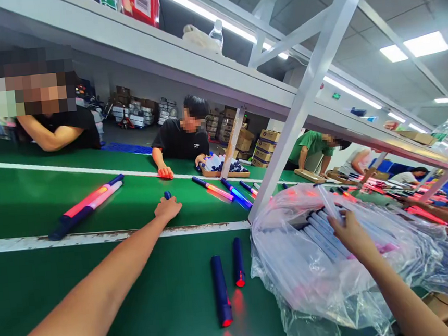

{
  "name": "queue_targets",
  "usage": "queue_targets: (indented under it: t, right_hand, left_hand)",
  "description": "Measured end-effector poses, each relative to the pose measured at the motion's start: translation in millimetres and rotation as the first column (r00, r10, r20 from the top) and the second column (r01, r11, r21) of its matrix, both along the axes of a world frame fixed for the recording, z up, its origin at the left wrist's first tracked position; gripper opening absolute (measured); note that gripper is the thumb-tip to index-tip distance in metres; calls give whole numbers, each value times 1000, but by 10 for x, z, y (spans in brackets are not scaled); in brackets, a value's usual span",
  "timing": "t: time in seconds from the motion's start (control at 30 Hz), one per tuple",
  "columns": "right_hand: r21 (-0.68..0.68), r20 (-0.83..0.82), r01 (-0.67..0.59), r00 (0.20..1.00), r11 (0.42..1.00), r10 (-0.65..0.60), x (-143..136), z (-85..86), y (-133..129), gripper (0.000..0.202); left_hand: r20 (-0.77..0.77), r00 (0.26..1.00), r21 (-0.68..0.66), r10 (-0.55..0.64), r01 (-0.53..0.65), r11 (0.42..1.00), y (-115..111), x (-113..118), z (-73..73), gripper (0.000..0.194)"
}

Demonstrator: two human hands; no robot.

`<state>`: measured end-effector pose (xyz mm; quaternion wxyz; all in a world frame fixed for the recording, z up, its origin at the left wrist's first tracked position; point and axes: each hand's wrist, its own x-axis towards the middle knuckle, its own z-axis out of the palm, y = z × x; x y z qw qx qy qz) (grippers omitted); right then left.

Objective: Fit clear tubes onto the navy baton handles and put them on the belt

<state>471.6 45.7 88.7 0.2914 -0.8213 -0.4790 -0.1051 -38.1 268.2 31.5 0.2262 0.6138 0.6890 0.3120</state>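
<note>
My left hand (168, 209) reaches over the green conveyor belt (140, 193), its fingers closed round something with a dark blue end (167, 195) sticking out. It looks like a light-stick handle, mostly hidden by the hand. Over an open clear plastic bag (272, 273), my right hand (347, 228) grips a translucent plastic tube (329, 203), which is tilted. Several more translucent tubes (320, 240) lie side by side in that bag. Between my arms, two dark blue handles (221, 291) (238, 261) with red-lit ends rest on the green bench.
Two glowing light sticks (93, 197) lie on the belt at left, others (214, 190) further right. A slanted white post (293, 115) and an overhead shelf (199, 65) cross the view. Across the belt, a co-worker (182, 137) is beside a tray (224, 173) of parts.
</note>
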Motion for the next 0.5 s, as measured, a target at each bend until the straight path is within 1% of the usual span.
queue_targets:
  t: [0.03,0.07,0.1,0.13,0.17,0.2,0.23,0.27,0.3,0.33,0.37,0.4,0.43,0.47,0.5]
  right_hand:
    - [109,-128,-93,986,990,107,-169,77,-86,34]
    - [258,-283,-189,923,948,261,-383,132,-178,34]
    - [446,-427,-251,784,859,451,-636,165,-267,34]
    - [605,-509,-247,612,757,606,-917,179,-340,34]
    - [702,-540,-221,455,677,708,-1215,179,-388,34]
    - [764,-543,-196,318,614,777,-1514,168,-405,33]
    - [796,-548,-183,185,577,816,-1800,149,-388,32]
    - [816,-550,-169,68,553,833,-2062,126,-337,32]
    - [827,-552,-154,-32,541,833,-2292,98,-260,32]
    - [834,-549,-133,-113,535,828,-2486,66,-165,33]
    - [843,-538,-103,-172,528,825,-2645,30,-64,34]
    - [851,-523,-70,-212,521,826,-2772,-9,32,35]
    - [858,-506,-41,-237,512,829,-2874,-50,112,35]
    - [863,-492,-19,-254,504,833,-2955,-90,171,34]
    - [865,-485,-8,-264,501,834,-3018,-129,205,34]
  left_hand:
    - [42,997,32,-57,56,998,-71,42,6,33]
    - [82,989,72,-125,120,990,-179,85,4,31]
    - [119,972,115,-203,189,975,-327,131,-9,29]
    - [152,946,156,-285,262,952,-514,178,-30,28]
    - [182,911,187,-369,336,923,-734,223,-59,28]
    - [211,871,205,-444,405,891,-978,264,-91,29]
    - [235,829,206,-508,469,859,-1234,296,-122,32]
    - [271,782,195,-562,527,827,-1488,319,-151,35]
    - [327,726,178,-605,581,794,-1726,330,-176,38]
    - [401,665,160,-630,626,763,-1936,333,-199,42]
    - [487,602,146,-633,658,738,-2110,330,-223,47]
    - [570,543,138,-617,677,723,-2246,323,-253,55]
    - [641,496,130,-586,682,720,-2344,316,-289,63]
    - [688,471,118,-552,677,726,-2410,309,-333,70]
    - [708,472,98,-525,671,735,-2451,303,-383,72]
